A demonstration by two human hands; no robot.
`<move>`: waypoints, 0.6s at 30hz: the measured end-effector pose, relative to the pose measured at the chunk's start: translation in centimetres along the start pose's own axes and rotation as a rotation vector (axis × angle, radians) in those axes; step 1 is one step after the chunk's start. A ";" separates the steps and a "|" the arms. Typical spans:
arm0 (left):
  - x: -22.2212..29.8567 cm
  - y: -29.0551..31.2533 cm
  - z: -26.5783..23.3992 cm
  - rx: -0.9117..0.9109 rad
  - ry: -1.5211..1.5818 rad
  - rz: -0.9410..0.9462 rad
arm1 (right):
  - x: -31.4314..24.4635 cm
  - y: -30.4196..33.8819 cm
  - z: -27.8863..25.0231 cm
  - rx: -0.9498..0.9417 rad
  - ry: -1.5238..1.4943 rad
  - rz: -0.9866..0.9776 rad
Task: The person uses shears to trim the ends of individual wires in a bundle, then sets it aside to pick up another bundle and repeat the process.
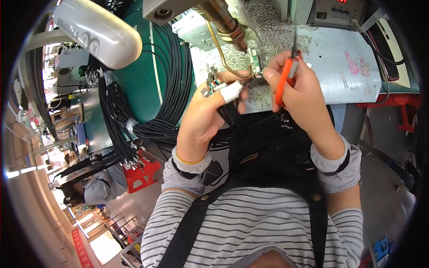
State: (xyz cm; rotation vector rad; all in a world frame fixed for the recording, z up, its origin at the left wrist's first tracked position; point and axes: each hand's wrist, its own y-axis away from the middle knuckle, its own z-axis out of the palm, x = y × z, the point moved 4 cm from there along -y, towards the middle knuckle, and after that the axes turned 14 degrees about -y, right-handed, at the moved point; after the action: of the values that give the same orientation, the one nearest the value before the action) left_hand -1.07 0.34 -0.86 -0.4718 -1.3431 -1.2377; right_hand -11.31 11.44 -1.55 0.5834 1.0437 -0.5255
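My left hand (203,109) is closed around a bundle of black cables (231,115), whose stripped ends with thin coloured wires and small metal connectors (210,85) stick out past the fingers. White tape (231,92) wraps its thumb. In my right hand (301,89) rests an orange-handled tool (283,82) with a thin dark end pointing away from me; its exact kind is unclear. Thumb and forefinger of that hand meet near a small connector (258,76) in front of the left fingertips. Just beyond is a small green piece (254,58) under a metal nozzle-like part (239,39).
Many small metal connectors (270,20) cover the bench top. A bent copper-coloured tube (218,49) hangs close to my left hand. Coiled black cables (172,102) lie at left on a green mat (147,85). A control box (337,13) stands at far right.
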 end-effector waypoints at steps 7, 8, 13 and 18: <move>-1.3 3.1 0.8 0.026 -0.274 0.088 | -1.5 3.3 1.7 -0.136 0.456 -0.429; -1.8 3.4 1.2 0.004 -0.354 0.083 | -1.2 3.6 2.0 -0.188 0.554 -0.469; -1.7 3.6 1.7 0.061 -0.257 0.023 | 0.3 3.0 1.3 -0.146 0.315 -0.349; -1.7 3.6 0.7 -0.047 -0.078 0.003 | 1.2 3.2 0.5 -0.138 0.136 -0.275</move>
State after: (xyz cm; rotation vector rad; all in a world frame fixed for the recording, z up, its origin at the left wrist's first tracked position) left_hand 2.11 2.88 -0.84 -0.5606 -1.3808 -1.2620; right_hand -8.38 13.32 -1.81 0.3591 1.2887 -0.6548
